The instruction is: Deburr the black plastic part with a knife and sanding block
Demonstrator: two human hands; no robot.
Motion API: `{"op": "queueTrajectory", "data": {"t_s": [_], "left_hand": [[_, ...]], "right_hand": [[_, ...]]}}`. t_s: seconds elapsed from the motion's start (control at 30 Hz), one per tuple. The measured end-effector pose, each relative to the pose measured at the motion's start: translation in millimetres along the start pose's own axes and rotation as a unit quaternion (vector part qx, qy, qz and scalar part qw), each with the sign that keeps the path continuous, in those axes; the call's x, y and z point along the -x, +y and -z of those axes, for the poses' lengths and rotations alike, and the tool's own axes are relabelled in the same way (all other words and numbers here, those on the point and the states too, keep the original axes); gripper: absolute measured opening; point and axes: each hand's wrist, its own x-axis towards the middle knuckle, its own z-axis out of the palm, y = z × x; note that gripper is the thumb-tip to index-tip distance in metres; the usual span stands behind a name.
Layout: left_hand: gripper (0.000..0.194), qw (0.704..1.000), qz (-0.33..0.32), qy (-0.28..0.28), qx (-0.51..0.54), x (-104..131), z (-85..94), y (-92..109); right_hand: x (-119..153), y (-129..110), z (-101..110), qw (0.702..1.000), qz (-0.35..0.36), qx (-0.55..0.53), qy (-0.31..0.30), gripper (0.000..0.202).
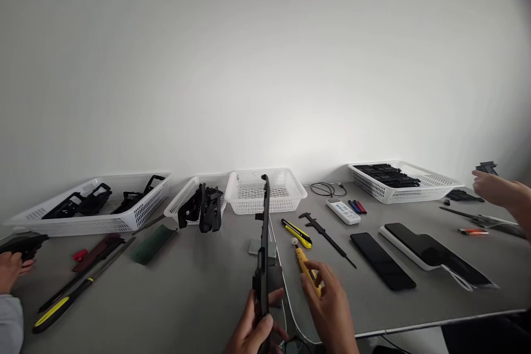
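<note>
My left hand (pixel 257 326) is wrapped round a long black plastic part (pixel 264 249), which stands on edge and points away from me. To its right, my right hand (pixel 329 304) has its thumb and fingers around the yellow body of a small rotary tool (pixel 306 268) with a pale round tip. Just beyond this tool lies a yellow and black utility knife (pixel 296 233). A black caliper (pixel 327 236) rests to the right of the knife. Behind the raised part is a small grey block (pixel 254 247), partly hidden.
White baskets (pixel 265 206) stand along the wall; some hold black parts (pixel 201 207). A black phone (pixel 382 261) and a white digital device (pixel 343 211) lie on the right. Files (pixel 85 285) lie left. Other people's hands (pixel 11 271) (pixel 500 188) hold black parts at both sides.
</note>
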Motion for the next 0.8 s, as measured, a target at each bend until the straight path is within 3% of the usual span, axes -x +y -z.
{"op": "queueTrajectory", "data": {"t_s": [0.1,0.27,0.4,0.57,0.8], "left_hand": [[0.072,0.996,0.064,-0.044,0.031,-14.0,-3.2,33.6],[0.071,0.999,-0.001,-0.051,-0.014,-64.7,-8.1,74.3],[0.074,0.999,-0.028,-0.040,-0.002,-99.0,-7.3,67.2],[0.064,0.999,-0.030,-0.001,0.042,-109.2,-1.1,45.0],[0.069,0.999,-0.025,-0.014,0.034,-104.8,-2.2,44.9]], "right_hand": [[-15.4,28.7,3.1,0.991,-0.011,0.136,-0.008,0.050],[-18.1,47.5,-11.7,0.970,0.034,0.237,-0.029,0.034],[-14.1,47.3,-8.2,0.989,0.012,0.143,-0.023,0.039],[-9.1,43.0,7.9,0.995,-0.018,-0.047,-0.090,0.059],[-5.4,36.2,13.4,0.981,-0.041,-0.020,-0.191,0.057]]}}
